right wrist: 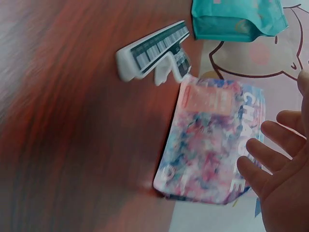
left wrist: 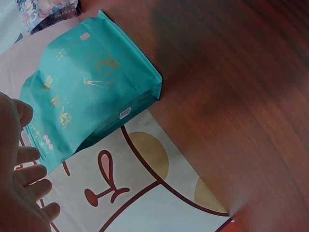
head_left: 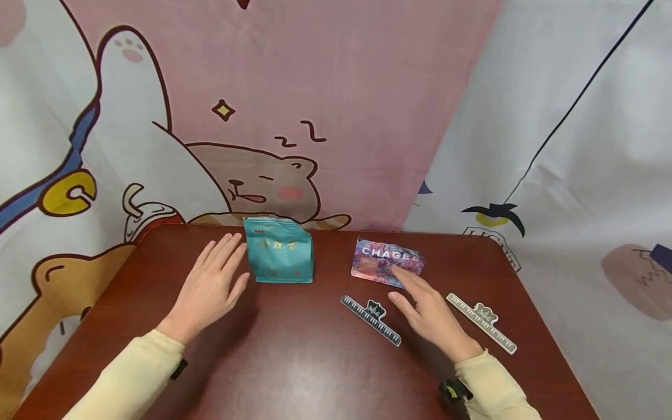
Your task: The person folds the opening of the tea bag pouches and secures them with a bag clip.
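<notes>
Hands hover flat over the table (head_left: 294, 350): left hand (head_left: 210, 289), grip spread, just beside the upright teal pouch (head_left: 279, 249); right hand (head_left: 427, 312), grip apart, fingertips reaching the pink-blue pouch (head_left: 385, 261), between two clips

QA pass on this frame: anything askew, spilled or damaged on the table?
Nothing spilled or damaged. The teal foil pouch stands upright; the pink-and-blue patterned pouch lies flat, its top edge slightly crumpled. Two piano-key clips, dark and white, lie loose at angles. Both hands, left and right, are open.

Head view overlooks the table (head_left: 294, 361); close wrist views share its bags.
</notes>
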{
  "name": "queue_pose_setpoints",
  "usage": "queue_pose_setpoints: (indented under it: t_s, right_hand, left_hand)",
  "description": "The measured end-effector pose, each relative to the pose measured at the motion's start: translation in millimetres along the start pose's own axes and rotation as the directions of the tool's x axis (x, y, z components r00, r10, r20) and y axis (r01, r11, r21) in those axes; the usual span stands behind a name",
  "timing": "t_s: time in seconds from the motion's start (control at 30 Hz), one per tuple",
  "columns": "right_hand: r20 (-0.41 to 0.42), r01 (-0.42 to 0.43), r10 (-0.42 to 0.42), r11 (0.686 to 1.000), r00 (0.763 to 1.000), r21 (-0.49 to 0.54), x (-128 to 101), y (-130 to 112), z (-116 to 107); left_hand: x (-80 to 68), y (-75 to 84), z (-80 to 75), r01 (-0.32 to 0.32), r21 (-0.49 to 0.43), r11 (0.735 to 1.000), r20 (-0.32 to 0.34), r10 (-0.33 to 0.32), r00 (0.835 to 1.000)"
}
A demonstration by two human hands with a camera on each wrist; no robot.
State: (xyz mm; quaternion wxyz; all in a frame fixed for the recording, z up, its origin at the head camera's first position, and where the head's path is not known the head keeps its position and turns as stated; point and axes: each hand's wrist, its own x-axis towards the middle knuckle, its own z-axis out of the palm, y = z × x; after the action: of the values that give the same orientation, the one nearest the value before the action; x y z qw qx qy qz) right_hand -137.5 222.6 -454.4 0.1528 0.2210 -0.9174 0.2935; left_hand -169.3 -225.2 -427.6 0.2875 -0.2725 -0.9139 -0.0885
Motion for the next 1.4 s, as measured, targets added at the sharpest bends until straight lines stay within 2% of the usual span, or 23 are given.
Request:
queue_pose_setpoints:
  t_s: [0.3,0.7,0.9,1.2,1.4]
  right_hand:
    - [-0.017,0.051,-0.05,0.996,0.999,0.072,20.8,-11.1,7.4]
    - [-0.013,0.065,-0.063,0.99,0.998,0.125,37.3,-21.8,16.7]
    - [-0.007,0.055,-0.055,0.99,0.998,0.127,37.5,-24.4,18.0]
    - [-0.004,0.031,-0.03,0.985,1.0,0.167,48.5,-24.6,22.9]
    - [-0.014,0.023,-0.021,0.979,1.0,0.202,54.9,-25.5,28.2]
  left_hand:
    - [9.7,4.9,-4.3,0.004,0.004,1.0,0.008,-0.004,1.0]
    - [21.2,3.9,-9.1,-0.019,-0.014,1.0,-0.032,0.018,0.999]
    - [22.0,7.3,-8.8,-0.025,-0.015,1.0,-0.024,0.024,0.999]
    - [25.4,2.2,-12.7,-0.035,-0.001,0.999,-0.033,0.035,0.999]
    - [33.8,3.7,-11.5,-0.054,-0.002,0.999,-0.031,0.054,0.998]
